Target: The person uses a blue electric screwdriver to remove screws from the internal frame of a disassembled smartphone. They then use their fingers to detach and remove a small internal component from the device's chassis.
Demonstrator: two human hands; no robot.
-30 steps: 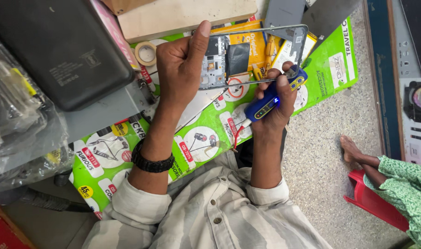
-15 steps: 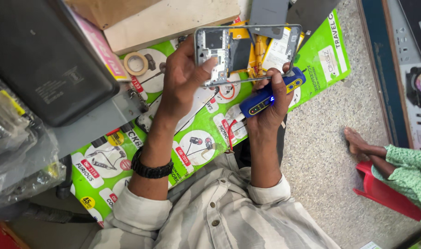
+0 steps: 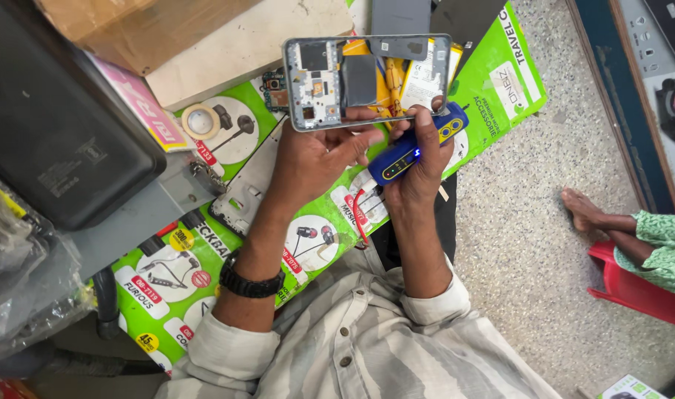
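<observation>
Both hands are busy above the green printed sheet [image 3: 493,89] on the surface: the left hand [image 3: 315,159] grips an opened phone frame [image 3: 367,77] by its lower edge. Just beside it, the right hand [image 3: 419,159] is closed around a blue and yellow tool [image 3: 415,144], close under the frame's right end.

My left hand [image 3: 315,159] holds a silvery metal-edged opened phone frame [image 3: 367,80], my right hand [image 3: 419,159] a glossy blue-and-yellow plastic tool [image 3: 417,145], above shiny green printed paper sheets [image 3: 500,81].

Both hands [image 3: 315,159] [image 3: 415,166] raised — fingers curled.
</observation>
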